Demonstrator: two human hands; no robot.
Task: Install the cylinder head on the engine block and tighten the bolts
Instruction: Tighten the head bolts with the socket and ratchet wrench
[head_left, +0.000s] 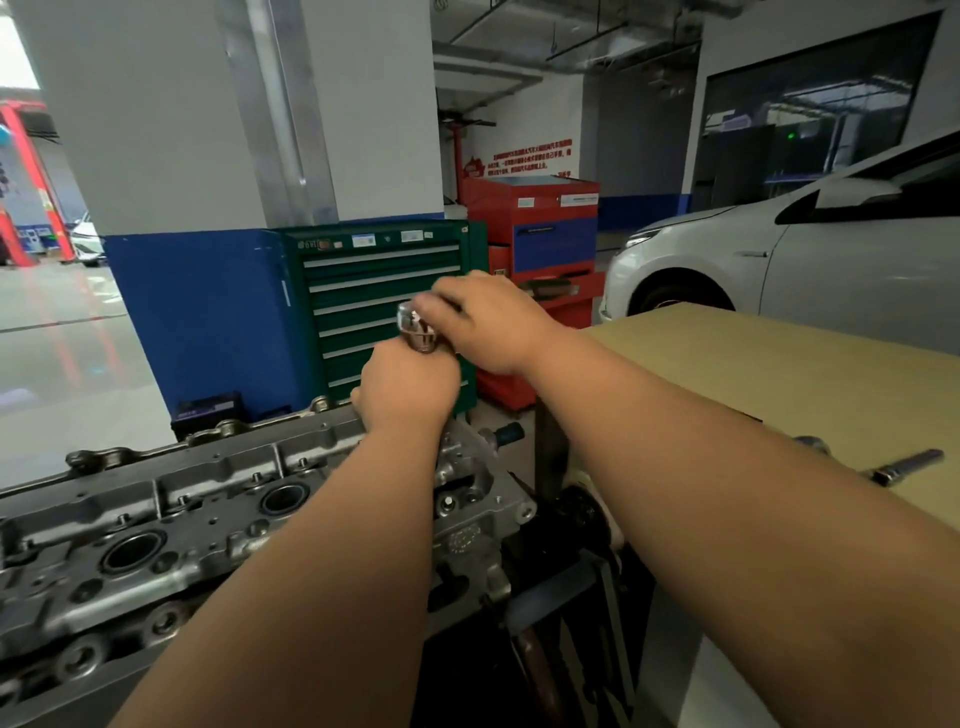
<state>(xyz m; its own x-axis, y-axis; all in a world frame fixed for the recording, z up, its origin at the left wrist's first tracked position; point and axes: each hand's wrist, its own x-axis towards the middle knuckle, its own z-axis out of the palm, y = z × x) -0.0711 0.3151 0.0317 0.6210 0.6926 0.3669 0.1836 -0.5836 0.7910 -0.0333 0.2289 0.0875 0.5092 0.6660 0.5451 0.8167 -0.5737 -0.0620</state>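
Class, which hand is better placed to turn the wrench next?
Probably right: the right hand grips the chrome wrench at its top, while the left hand holds lower, steadying it over the cylinder head.

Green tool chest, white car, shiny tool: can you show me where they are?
green tool chest (384, 291), head view, on a drawer front
white car (857, 280), head view, on its side
shiny tool (414, 326), head view, on its metal top

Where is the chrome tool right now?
Head view, centre: chrome tool between left hand below and right hand above, over the cylinder head, before the green cabinet.
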